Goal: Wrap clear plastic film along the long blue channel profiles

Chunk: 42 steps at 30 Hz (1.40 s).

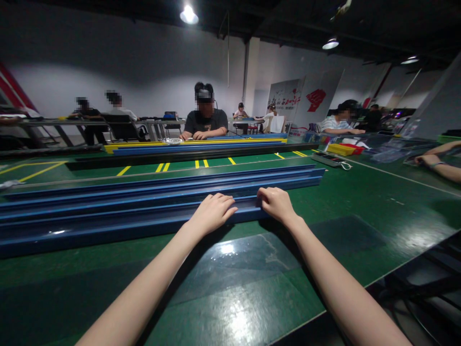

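Note:
A long blue channel-shaped rail (pixel 90 230) lies nearest me on the green table. My left hand (pixel 213 211) rests over its front wall towards the right, the fingers bent onto it. My right hand (pixel 276 203) is curled round the same rail close to its right end, fingertips tucked inward. Between the two hands a short stretch of the rail shows. Right behind lie further blue rails (pixel 162 187), parallel to it. Under my forearms a clear plastic sheet (pixel 248 259) lies on the table, shining with reflected light.
Beyond the blue rails run a black rail (pixel 201 156) and yellow and blue strips across the green table (pixel 363 192). A dark handheld device (pixel 329 160), yellow tray (pixel 340 149) and red tray (pixel 353 148) stand back right. A co-worker (pixel 205 115) sits opposite; another's hands (pixel 428 159) are at right.

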{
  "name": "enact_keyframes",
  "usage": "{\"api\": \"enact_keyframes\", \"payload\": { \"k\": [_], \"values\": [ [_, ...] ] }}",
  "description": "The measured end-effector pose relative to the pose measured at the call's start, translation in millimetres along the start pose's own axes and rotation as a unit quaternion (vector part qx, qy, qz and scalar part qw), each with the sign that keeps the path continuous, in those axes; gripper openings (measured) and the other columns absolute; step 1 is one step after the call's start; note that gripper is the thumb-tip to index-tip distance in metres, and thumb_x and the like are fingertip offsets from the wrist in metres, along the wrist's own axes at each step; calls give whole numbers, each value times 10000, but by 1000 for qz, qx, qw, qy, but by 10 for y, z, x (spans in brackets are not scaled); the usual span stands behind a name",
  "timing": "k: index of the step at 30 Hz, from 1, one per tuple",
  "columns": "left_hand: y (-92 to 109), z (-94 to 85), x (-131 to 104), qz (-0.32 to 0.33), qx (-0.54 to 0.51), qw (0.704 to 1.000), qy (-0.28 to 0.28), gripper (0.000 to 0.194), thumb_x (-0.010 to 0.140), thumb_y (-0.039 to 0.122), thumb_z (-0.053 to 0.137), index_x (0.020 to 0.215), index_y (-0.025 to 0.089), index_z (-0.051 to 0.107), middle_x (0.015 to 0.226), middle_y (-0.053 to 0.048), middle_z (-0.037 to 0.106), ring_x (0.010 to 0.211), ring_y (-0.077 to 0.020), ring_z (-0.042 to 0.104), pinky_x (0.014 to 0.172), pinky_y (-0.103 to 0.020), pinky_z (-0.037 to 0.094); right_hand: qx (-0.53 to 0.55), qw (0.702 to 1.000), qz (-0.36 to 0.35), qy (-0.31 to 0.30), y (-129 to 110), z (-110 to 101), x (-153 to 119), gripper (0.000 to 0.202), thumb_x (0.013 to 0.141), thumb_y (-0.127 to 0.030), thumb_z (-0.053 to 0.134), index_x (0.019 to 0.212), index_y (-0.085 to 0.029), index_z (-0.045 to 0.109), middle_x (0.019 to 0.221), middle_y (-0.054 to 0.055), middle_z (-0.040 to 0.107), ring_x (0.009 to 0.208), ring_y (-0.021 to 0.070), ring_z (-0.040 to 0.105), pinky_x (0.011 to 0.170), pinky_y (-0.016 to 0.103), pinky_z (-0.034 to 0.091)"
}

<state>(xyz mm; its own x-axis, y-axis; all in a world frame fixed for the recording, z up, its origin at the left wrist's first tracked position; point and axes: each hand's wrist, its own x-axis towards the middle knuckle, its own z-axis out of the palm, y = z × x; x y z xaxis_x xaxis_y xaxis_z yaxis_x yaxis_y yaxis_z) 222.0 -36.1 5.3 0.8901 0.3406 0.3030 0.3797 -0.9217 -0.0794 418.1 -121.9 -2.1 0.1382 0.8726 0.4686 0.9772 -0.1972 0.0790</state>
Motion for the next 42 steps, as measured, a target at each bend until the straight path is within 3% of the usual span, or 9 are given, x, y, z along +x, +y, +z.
{"api": "enact_keyframes", "payload": {
  "k": [5, 16, 24, 29, 32, 36, 42],
  "values": [
    [-14, 1, -7, -1, -6, 1000, -7, 354, 883, 388, 301, 1075, 200, 532, 1108, -32, 580, 1005, -179, 491, 806, -296, 363, 1, 1000, 4, 6, 6, 9, 1, 224, 719, -172, 395, 794, -222, 601, 715, 11, 638, 660, 141, 538, 600, 233, 289],
    [0, -72, -9, -38, 24, 999, -8, 360, 887, 387, 283, 992, 192, 567, 943, -41, 604, 899, -183, 521, 734, -292, 362, -21, 994, 109, 23, 42, -6, -3, 219, 725, -186, 403, 781, -230, 610, 726, 15, 662, 659, 150, 570, 556, 239, 275],
    [23, -87, -4, -48, 32, 998, -10, 357, 883, 389, 295, 1002, 191, 567, 968, -54, 582, 894, -189, 522, 737, -300, 367, -18, 996, 86, 11, 13, 10, 1, 222, 720, -183, 401, 773, -229, 612, 729, 17, 655, 659, 145, 568, 548, 236, 277],
    [113, -86, 6, 2, -2, 1000, -6, 350, 873, 409, 315, 1040, 205, 546, 1049, -46, 557, 945, -176, 509, 784, -291, 372, -2, 997, 74, 14, 28, -2, -2, 222, 724, -184, 397, 787, -231, 606, 729, 13, 655, 664, 144, 570, 551, 232, 282],
    [150, -53, 7, 31, -11, 999, -13, 358, 840, 441, 383, 1081, 216, 523, 1124, -44, 534, 1009, -191, 486, 820, -307, 369, 19, 993, 114, 37, 96, -32, -2, 228, 741, -197, 388, 804, -237, 604, 759, 8, 662, 685, 148, 575, 548, 231, 284],
    [165, -11, -2, 34, -12, 999, -25, 401, 818, 435, 432, 1151, 216, 474, 1205, -57, 496, 1081, -212, 450, 847, -343, 367, 26, 974, 217, 54, 228, -50, 0, 252, 760, -213, 375, 837, -234, 614, 788, 26, 664, 694, 160, 573, 524, 232, 275],
    [172, 15, -17, 36, -6, 999, -28, 383, 839, 382, 409, 1180, 213, 449, 1240, -67, 473, 1113, -222, 429, 878, -377, 354, 35, 958, 286, -1, 352, 19, 7, 307, 793, -299, 344, 842, -220, 637, 757, 72, 656, 653, 178, 566, 499, 233, 277]
  ]
}}
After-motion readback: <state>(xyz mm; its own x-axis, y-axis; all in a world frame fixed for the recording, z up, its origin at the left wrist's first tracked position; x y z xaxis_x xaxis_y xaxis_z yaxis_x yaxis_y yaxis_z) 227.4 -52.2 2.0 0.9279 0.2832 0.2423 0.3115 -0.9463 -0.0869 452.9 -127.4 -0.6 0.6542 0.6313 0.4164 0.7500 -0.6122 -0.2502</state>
